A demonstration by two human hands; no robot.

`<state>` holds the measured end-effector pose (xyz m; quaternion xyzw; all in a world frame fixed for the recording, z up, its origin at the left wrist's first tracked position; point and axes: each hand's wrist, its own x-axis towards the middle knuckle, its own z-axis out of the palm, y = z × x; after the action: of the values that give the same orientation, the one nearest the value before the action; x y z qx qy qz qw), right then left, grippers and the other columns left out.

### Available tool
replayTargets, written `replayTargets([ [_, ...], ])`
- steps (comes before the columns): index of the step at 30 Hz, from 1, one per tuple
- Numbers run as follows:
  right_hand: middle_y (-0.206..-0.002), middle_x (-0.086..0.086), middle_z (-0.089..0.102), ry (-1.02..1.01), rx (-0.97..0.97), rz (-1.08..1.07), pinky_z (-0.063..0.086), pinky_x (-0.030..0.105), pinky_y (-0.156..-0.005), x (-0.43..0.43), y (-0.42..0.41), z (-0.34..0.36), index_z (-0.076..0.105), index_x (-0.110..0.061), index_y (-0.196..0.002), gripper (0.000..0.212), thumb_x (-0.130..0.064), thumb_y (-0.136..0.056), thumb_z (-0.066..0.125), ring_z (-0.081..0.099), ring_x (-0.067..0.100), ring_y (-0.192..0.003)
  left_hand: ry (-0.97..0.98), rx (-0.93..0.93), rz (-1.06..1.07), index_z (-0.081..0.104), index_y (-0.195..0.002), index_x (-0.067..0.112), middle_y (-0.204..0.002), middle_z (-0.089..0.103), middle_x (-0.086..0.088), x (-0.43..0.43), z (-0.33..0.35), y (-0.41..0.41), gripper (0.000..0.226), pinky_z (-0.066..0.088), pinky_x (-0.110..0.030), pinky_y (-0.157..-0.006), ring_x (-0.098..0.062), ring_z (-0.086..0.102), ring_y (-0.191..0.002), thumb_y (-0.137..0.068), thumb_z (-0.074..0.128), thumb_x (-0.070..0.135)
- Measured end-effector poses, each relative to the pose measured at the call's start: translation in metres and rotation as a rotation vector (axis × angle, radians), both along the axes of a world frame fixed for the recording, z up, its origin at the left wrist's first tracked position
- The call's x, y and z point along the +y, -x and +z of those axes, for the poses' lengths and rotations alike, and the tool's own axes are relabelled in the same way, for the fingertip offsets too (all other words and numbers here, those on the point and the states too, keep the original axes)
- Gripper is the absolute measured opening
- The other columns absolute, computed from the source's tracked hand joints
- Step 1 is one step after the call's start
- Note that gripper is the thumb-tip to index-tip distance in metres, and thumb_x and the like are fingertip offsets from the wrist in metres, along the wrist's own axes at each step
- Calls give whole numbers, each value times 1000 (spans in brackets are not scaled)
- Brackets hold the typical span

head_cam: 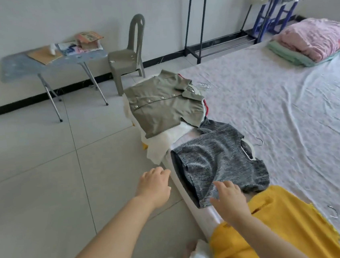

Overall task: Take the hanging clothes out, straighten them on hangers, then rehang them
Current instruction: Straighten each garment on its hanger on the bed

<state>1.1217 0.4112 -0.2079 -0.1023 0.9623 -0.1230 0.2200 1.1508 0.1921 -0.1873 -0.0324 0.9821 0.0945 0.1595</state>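
Bed [288, 106] with pale sheet fills right side; black clothes rack [197, 21] stands beyond far corner. Three garments line bed's left edge: yellow top [280, 232] nearest, grey top [216, 157] in middle, green shirt [162, 108] farthest. Grey top lies crosswise, hem over edge, hanger hook [259, 141] toward bed middle. Right hand [229, 198], fingers spread, empty, over hem's near corner; contact unclear. Left hand [154, 185], loosely curled, empty, hovers just beside hem, off edge.
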Motion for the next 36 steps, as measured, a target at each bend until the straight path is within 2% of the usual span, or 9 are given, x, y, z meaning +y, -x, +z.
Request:
replayTargets([
  [6, -142, 2, 36, 34, 8, 17, 34, 37, -105, -73, 104, -9, 30, -22, -143, 57, -37, -92, 51, 32, 24, -131, 40, 9, 17, 41, -127, 16, -128, 45, -5, -69, -1, 96, 39, 32, -36, -97, -24, 41, -120, -91, 46, 31],
  [15, -142, 2, 37, 37, -7, 11, 36, 36, -102, -158, 251, -4, 32, -22, -142, 56, -40, -92, 50, 34, 23, -129, 32, 10, 16, 34, -136, 19, -135, 41, -3, -151, 17, 244, 48, 29, -35, -101, -22, 38, -125, -91, 46, 31],
  [19, -134, 4, 44, 17, 14, -22, 39, 35, -98, -194, 308, -6, 39, -20, -136, 52, -41, -90, 54, 39, 26, -125, 29, -2, -38, 35, -135, 19, -135, 40, -2, -187, 12, 309, 47, 29, -35, -102, -23, 36, -126, -91, 47, 31],
  [22, -130, 6, 47, 6, 22, -90, 40, 35, -97, -222, 349, -12, 42, -20, -132, 46, -36, -90, 54, 41, 27, -122, 12, 6, -122, 35, -135, 18, -136, 39, -2, -217, 3, 362, 47, 26, -36, -105, -23, 34, -127, -92, 46, 31],
  [29, -137, 5, 41, -20, -48, -356, 37, 35, -99, -299, 421, -28, 36, -23, -139, 54, -36, -90, 53, 36, 27, -127, 2, -18, -389, 35, -133, 20, -132, 41, -1, -290, -17, 483, 45, 27, -35, -103, -22, 36, -124, -91, 45, 32],
  [36, -134, 5, 44, -51, -96, -529, 37, 36, -97, -324, 460, -36, 40, -20, -136, 51, -38, -89, 52, 38, 28, -124, -4, -28, -578, 30, -139, 20, -134, 39, 0, -313, -28, 565, 52, 27, -34, -103, -21, 35, -125, -91, 45, 34],
])
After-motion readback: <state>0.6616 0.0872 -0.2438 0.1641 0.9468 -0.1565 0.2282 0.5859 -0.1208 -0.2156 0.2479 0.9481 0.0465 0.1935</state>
